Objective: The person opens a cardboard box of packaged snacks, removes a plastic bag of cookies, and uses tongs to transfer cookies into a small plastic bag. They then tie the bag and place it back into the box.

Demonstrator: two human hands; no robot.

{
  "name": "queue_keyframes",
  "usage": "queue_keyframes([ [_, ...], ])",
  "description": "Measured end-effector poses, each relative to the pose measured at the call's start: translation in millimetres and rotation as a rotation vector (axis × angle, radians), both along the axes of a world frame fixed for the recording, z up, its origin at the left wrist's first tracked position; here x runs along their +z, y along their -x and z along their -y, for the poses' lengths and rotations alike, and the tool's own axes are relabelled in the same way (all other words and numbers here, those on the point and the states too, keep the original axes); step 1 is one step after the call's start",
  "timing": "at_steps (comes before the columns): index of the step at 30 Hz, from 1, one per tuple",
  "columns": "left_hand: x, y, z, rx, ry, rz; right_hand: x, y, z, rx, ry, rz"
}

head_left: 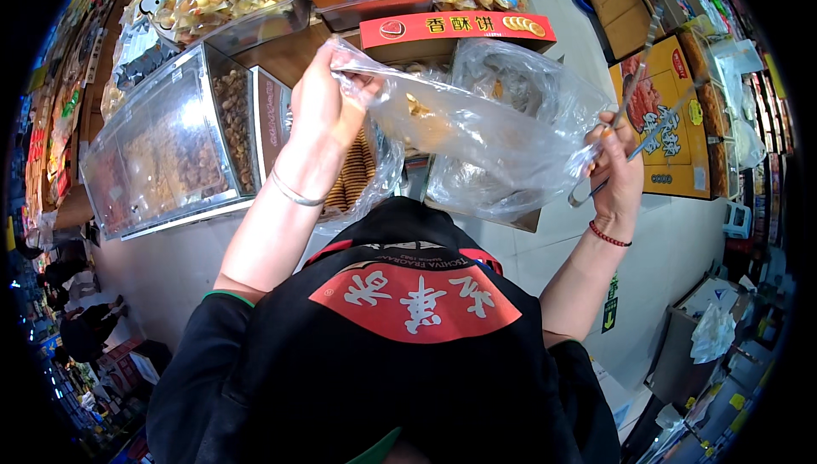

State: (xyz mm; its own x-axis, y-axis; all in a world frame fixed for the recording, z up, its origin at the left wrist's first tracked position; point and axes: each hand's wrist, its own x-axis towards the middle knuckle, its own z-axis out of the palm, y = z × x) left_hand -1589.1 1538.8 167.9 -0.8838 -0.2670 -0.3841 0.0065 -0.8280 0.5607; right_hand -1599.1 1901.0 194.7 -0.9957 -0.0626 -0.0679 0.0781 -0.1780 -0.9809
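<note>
Head view, left to right. A clear-lidded bin (166, 153) of brown snacks was seen at far left, on the display surface. Just right of it, the left hand (322, 102) was raised, fingers pinched together on the rim of a clear plastic bag (477, 136). A thin bangle (294, 194) was worn on that wrist. The bag was stretched across the middle between both hands, held up in front of an open carton lined with plastic (502, 72); a few pale biscuit pieces appeared inside the bag, near its left upper part. A red box edge (457, 30) sat above it. At right, the right hand (617, 166) was closed on the bag's other rim and, together with it, on metal tongs (634, 123), their arms pointing up and away. A red bead bracelet (609, 235) was worn there. An orange carton (668, 119) stood further right.

Step judged: bag held open mid-filling, tongs idle. Next move would call for freeing the tongs from the bag rim while the left hand's grip kept the mouth open.
</note>
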Motion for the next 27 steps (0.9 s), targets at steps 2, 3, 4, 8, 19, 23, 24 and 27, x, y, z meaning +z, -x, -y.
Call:
queue_keyframes([
  [2,23,9,-16,0.110,-0.088,0.026,11,-8,6,0.142,-0.249,0.021],
  [3,32,12,-20,0.080,-0.117,-0.022,19,-13,10,0.226,-0.355,0.005],
  [4,21,14,-9,-0.023,-0.192,-0.161,19,-17,15,0.292,-0.448,0.012],
  [8,28,15,-6,0.018,-0.191,-0.067,1,-16,46,0.420,-0.848,0.047],
  [19,-18,-14,59,-0.143,0.052,0.124,-23,28,93,0.073,0.195,0.130],
  [23,-15,-34,68,-0.552,-0.093,0.098,-25,52,90,0.151,0.547,0.231],
  [24,-15,-40,66,-0.598,0.051,0.120,-27,55,91,0.163,0.671,0.280],
  [27,-7,-54,53,-0.741,0.402,0.144,-24,62,89,0.277,0.828,0.376],
])
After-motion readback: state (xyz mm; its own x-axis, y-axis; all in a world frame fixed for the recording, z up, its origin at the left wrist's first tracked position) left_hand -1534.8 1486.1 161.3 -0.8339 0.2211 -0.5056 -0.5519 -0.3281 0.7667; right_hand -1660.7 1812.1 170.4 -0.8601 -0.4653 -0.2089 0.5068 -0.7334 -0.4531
